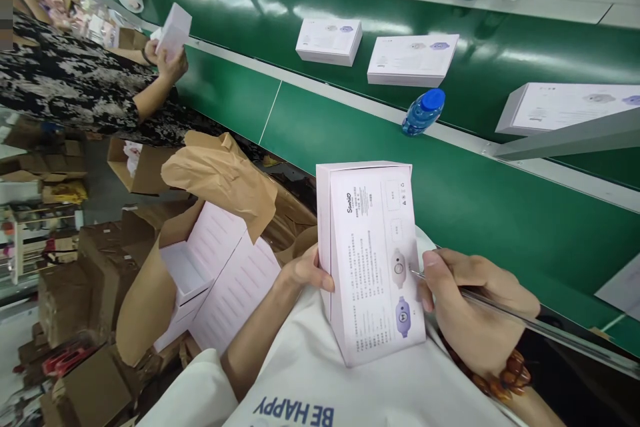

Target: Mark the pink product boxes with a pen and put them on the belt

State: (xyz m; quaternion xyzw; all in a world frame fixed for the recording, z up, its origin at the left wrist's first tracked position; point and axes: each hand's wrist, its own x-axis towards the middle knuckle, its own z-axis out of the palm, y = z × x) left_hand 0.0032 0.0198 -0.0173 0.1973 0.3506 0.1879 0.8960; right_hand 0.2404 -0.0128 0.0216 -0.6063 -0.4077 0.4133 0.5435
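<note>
A white printed box (373, 260) with lines of small text and pictures of a grey and a purple watch-like item is held tilted in front of my chest. My left hand (310, 271) grips its left side, thumb on the edge; the other fingers are hidden behind. In my right hand (473, 300) is a slim pointed metal tool (500, 310), pinched between thumb and fingers. Its tip is at the box's right part, near the grey watch picture; whether it touches the surface I cannot tell.
Similar white boxes (329, 40) lie along the green belt (240, 13). On the near green ledge (300, 120) stands a blue-capped bottle (424, 111). An open carton (143, 293) of white boxes is at my left. Beyond it, a co-worker's hands (173, 67) hold another box.
</note>
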